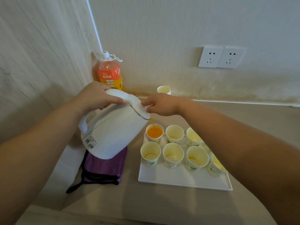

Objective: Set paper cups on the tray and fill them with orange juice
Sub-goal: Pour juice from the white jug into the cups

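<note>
Fingers [113, 99] of the left hand [95, 95] wrap the white kettle [113, 127]; the right hand [162, 103] presses its lid. Near cups [173, 155] on the tray [183, 179] hold only dregs (unfilled); the far-left cup [154, 133] is filling. Farther off stands a spare cup [164, 90].

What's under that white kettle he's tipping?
Below the tilted kettle lies a folded purple cloth with a black strap, on the counter. The kettle hides the cloth's far part, so anything there cannot be seen. Its spout hangs over a cup.
</note>
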